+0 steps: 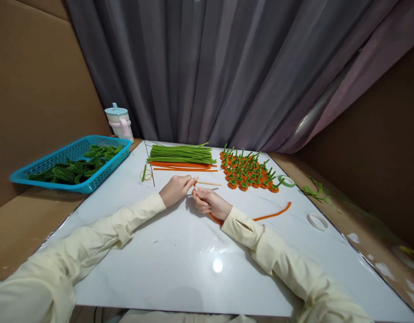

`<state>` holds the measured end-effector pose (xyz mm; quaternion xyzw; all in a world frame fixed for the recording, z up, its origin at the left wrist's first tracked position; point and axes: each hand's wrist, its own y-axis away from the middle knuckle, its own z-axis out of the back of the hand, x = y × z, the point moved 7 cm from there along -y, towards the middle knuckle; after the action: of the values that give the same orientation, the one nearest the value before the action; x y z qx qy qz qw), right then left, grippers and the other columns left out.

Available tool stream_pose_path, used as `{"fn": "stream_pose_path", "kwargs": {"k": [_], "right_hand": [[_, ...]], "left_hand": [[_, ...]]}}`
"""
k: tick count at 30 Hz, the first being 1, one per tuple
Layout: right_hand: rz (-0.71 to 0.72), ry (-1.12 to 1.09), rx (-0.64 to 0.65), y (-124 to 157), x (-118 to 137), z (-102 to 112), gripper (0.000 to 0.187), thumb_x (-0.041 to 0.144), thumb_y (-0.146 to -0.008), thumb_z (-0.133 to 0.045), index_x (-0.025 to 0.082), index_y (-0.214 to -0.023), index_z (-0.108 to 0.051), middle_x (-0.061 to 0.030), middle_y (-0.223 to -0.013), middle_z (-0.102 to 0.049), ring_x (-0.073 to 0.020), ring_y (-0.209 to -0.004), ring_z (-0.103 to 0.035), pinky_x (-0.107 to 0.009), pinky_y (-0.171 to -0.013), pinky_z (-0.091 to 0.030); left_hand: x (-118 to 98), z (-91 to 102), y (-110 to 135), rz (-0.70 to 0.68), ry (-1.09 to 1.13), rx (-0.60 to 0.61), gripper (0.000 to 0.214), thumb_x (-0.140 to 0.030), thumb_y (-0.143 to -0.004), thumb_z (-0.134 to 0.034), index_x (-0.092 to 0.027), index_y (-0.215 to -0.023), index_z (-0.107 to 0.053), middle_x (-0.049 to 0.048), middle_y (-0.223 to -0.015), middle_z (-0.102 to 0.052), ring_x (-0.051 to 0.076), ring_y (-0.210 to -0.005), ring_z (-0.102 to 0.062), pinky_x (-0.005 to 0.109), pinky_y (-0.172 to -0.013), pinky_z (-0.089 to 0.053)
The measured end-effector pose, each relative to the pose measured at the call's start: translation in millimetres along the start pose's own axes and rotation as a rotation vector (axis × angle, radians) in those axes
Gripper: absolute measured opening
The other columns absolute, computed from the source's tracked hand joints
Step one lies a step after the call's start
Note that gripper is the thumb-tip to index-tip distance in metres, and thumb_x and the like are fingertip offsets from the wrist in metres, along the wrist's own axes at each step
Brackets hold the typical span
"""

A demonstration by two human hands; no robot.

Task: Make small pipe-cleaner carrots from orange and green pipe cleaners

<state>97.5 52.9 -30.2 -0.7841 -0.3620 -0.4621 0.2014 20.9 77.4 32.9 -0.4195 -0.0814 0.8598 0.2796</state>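
Observation:
My left hand (pixel 177 190) pinches one end of a thin wooden stick (pixel 210 183) above the middle of the table. A bit of orange shows at that end, by the fingertips. My right hand (pixel 211 202) is closed on an orange pipe cleaner (pixel 273 216), close to the left fingertips. From under the right wrist the pipe cleaner trails off to the right, its end curving up. Beyond the hands lie a stack of green pipe cleaners (pixel 180 154) and several straight orange pipe cleaners (pixel 183 167). Right of them stand rows of small orange pieces with green stems (pixel 249 172).
A blue basket (pixel 89 185) with green leaf-shaped pieces (pixel 70 171) is at the left, near a lidded cup (pixel 119 123). Tape rolls, one green (pixel 286 181) and one white (pixel 317 221), lie at the right. Rubber bands (pixel 146 175) rest by a short green piece (pixel 144 172).

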Motion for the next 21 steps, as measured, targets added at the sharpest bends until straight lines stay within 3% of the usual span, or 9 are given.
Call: {"fn": "stream_pose_path", "kwargs": {"k": [8, 14, 21], "right_hand": [[-0.016, 0.012, 0.038, 1, 0, -3, 0.022, 0.031, -0.089, -0.045, 0.016, -0.075, -0.051, 0.0112, -0.036, -0.029, -0.0046, -0.031, -0.011, -0.015, -0.03, -0.013], [-0.021, 0.017, 0.132, 2, 1, -14, 0.022, 0.032, -0.084, -0.052, 0.014, -0.073, -0.054, 0.0109, -0.034, -0.03, -0.0043, -0.03, -0.015, -0.015, -0.03, -0.014], [-0.064, 0.026, 0.231, 9, -3, -37, 0.026, 0.036, -0.082, -0.056, 0.013, -0.073, -0.055, 0.0112, -0.034, -0.03, -0.0038, -0.03, -0.017, -0.016, -0.031, -0.016]], "left_hand": [[-17, 8.7, -3, -0.254, -0.4, 0.107, 0.036, -0.027, -0.085, -0.041, -0.016, -0.051, -0.044, -0.0038, -0.044, -0.036, 0.008, -0.043, -0.03, 0.024, -0.048, -0.021], [-35, 24.6, -5, -0.201, -0.412, 0.265, 0.044, -0.025, -0.08, -0.044, -0.014, -0.038, -0.036, -0.0062, -0.036, -0.022, 0.006, -0.041, -0.018, 0.025, -0.046, -0.017], [-60, 34.5, 13, -0.064, -0.429, 0.414, 0.038, -0.016, -0.073, -0.045, -0.015, -0.037, -0.033, -0.0075, -0.038, -0.017, 0.006, -0.041, -0.013, 0.027, -0.046, -0.013]]}}
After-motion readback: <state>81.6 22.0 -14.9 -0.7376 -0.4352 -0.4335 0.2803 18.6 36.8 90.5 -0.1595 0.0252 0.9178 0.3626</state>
